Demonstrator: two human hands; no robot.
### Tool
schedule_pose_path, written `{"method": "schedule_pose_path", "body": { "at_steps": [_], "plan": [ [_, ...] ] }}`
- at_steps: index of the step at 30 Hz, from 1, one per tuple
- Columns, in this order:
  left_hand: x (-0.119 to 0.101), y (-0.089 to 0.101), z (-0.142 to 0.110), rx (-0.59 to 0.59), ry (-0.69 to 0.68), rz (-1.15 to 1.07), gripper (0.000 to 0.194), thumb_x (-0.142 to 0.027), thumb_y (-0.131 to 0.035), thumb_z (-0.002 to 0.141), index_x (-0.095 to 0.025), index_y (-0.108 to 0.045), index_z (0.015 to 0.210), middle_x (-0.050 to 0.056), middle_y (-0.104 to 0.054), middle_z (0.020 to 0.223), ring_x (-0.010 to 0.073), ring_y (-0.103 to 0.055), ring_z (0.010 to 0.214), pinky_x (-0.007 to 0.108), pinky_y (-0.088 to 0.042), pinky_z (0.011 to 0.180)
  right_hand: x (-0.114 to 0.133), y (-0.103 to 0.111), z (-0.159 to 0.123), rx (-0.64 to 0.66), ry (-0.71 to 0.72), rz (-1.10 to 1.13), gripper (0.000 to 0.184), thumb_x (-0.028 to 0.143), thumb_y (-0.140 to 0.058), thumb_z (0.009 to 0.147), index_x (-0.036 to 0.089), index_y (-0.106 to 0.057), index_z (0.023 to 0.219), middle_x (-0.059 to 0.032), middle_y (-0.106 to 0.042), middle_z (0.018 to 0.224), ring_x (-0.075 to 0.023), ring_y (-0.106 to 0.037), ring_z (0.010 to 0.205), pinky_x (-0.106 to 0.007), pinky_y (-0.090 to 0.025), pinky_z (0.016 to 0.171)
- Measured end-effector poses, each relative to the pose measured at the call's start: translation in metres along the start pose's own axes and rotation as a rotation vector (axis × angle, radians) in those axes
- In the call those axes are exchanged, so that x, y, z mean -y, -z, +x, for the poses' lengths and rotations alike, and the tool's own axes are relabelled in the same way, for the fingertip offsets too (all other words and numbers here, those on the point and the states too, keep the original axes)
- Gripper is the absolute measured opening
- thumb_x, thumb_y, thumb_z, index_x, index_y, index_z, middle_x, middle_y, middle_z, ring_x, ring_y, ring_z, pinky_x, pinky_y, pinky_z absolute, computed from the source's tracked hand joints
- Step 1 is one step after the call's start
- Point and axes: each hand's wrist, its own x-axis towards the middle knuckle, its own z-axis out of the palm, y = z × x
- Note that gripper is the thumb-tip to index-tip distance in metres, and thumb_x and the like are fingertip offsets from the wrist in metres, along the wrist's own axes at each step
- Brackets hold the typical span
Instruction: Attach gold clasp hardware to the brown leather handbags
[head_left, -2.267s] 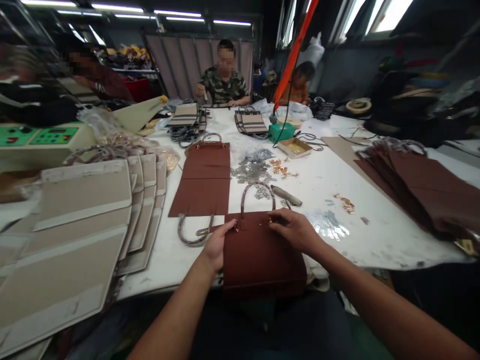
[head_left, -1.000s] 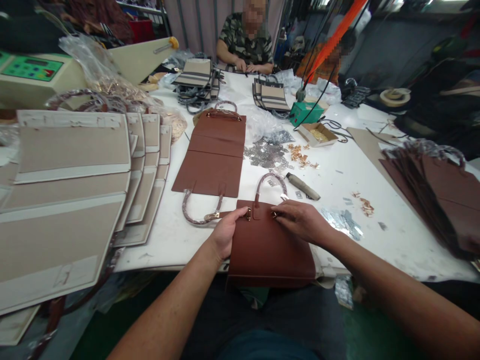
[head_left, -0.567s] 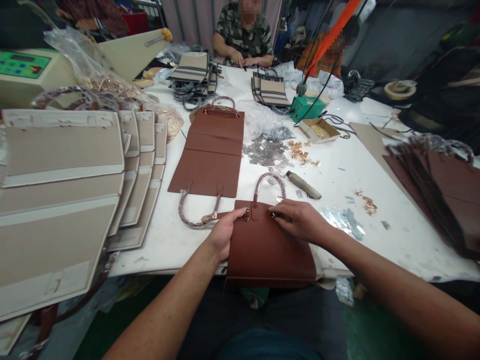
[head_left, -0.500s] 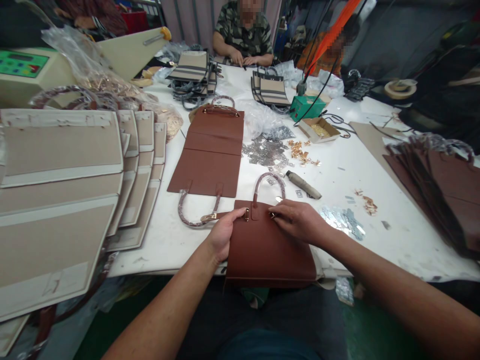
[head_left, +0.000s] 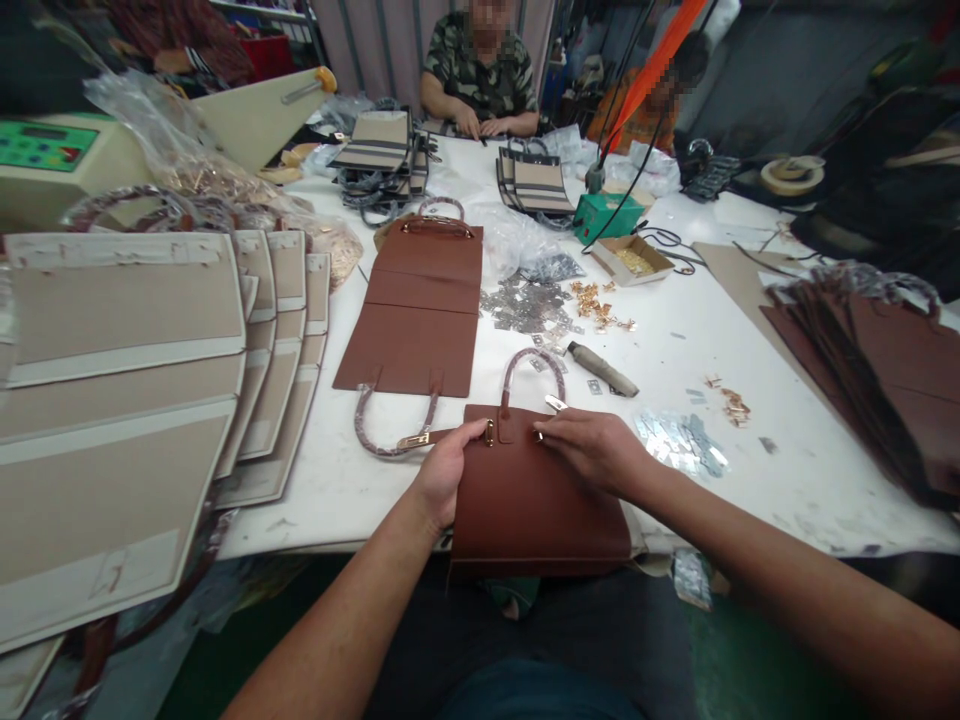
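A brown leather handbag panel (head_left: 540,510) lies at the table's front edge, its wrapped loop handle (head_left: 534,358) pointing away from me. My left hand (head_left: 444,468) is closed on its left edge, thumb on top beside a gold clasp (head_left: 489,432). A narrow strap with a gold plate (head_left: 414,440) sticks out left of that thumb. My right hand (head_left: 592,448) lies over the panel's upper right, fingers together, their tips on a small gold fitting (head_left: 538,435). A shiny metal plate (head_left: 555,403) shows above the knuckles; its other end is hidden.
Another brown panel (head_left: 420,330) lies flat ahead. Beige-backed panels (head_left: 120,420) stand stacked at left, brown ones (head_left: 862,370) at right. Metal plates (head_left: 529,303), gold fittings (head_left: 600,305), a wrapped tool (head_left: 602,370) and a green box (head_left: 606,216) lie beyond. A co-worker (head_left: 480,80) sits opposite.
My right fingers have straightened and flattened over the gold fitting. More of the shiny plate shows above the knuckles. My left hand keeps its grip on the panel.
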Motion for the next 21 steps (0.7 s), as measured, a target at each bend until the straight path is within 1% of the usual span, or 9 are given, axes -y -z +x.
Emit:
{"method": "schedule_pose_path", "body": {
  "at_steps": [3,5,7,9,12,15,18,21],
  "plan": [
    [0.0,0.0,0.0,-0.012,-0.008,0.007,0.043,-0.033,-0.051,0.096,-0.004,-0.069,0.122,0.019,-0.079,0.106,0.0308,-0.076,0.102,0.044,-0.055,0.101,0.005,0.003,0.004,-0.041,-0.132,0.033,0.024,0.025,-0.065,0.097,0.028,-0.075,0.119,-0.003,-0.077,0.105,-0.0203,-0.072,0.09,-0.03,-0.055,0.082],
    [-0.001,0.001,0.0,-0.003,-0.004,0.006,0.043,-0.033,-0.052,0.096,-0.004,-0.069,0.122,0.019,-0.079,0.107,0.0305,-0.075,0.103,0.044,-0.055,0.101,0.007,0.003,0.006,-0.033,-0.155,0.033,0.02,0.025,-0.066,0.097,0.027,-0.076,0.114,-0.0025,-0.076,0.103,-0.0201,-0.072,0.09,-0.03,-0.054,0.082],
    [-0.001,0.001,0.001,0.008,0.004,0.005,0.044,-0.033,-0.052,0.096,-0.004,-0.069,0.123,0.019,-0.078,0.109,0.0304,-0.075,0.105,0.043,-0.054,0.102,0.006,0.002,0.007,-0.006,-0.112,-0.02,0.018,0.026,-0.063,0.099,0.026,-0.076,0.111,-0.0039,-0.075,0.101,-0.0202,-0.071,0.089,-0.03,-0.053,0.081],
    [-0.001,0.002,0.002,0.01,0.007,0.003,0.045,-0.033,-0.052,0.096,-0.004,-0.068,0.125,0.019,-0.078,0.111,0.0303,-0.074,0.107,0.043,-0.054,0.102,0.006,-0.001,0.007,0.012,-0.06,-0.117,0.02,0.028,-0.059,0.1,0.024,-0.075,0.111,-0.0062,-0.074,0.1,-0.0212,-0.07,0.088,-0.031,-0.052,0.079],
    [-0.001,0.002,0.002,0.015,0.008,0.002,0.046,-0.034,-0.051,0.097,-0.004,-0.067,0.127,0.019,-0.078,0.112,0.0307,-0.074,0.108,0.044,-0.054,0.103,0.007,-0.007,0.005,-0.008,-0.034,-0.229,0.023,0.03,-0.056,0.101,0.022,-0.075,0.112,-0.0082,-0.073,0.099,-0.0219,-0.069,0.085,-0.031,-0.05,0.075],
    [-0.001,0.003,0.002,0.011,0.01,0.002,0.046,-0.033,-0.052,0.097,-0.004,-0.066,0.128,0.019,-0.078,0.112,0.031,-0.074,0.109,0.044,-0.054,0.103,0.008,-0.01,0.004,-0.053,-0.052,-0.226,0.023,0.029,-0.057,0.1,0.021,-0.075,0.111,-0.0077,-0.073,0.097,-0.0211,-0.068,0.085,-0.031,-0.049,0.074],
    [-0.002,0.002,0.0,-0.016,-0.001,-0.005,0.045,-0.032,-0.053,0.096,-0.004,-0.067,0.128,0.02,-0.077,0.112,0.031,-0.074,0.109,0.044,-0.054,0.103,0.006,-0.013,0.007,-0.052,-0.024,-0.188,0.021,0.027,-0.058,0.099,0.021,-0.074,0.111,-0.0075,-0.071,0.096,-0.0207,-0.067,0.084,-0.03,-0.048,0.074],
    [-0.004,-0.009,-0.002,-0.059,0.0,-0.011,0.043,-0.03,-0.053,0.095,-0.004,-0.067,0.127,0.02,-0.078,0.11,0.0319,-0.075,0.106,0.046,-0.056,0.102,0.003,-0.013,0.009,-0.039,-0.007,-0.176,0.021,0.027,-0.056,0.1,0.022,-0.075,0.11,-0.0076,-0.07,0.093,-0.0204,-0.065,0.083,-0.03,-0.047,0.073]
  ]
}}
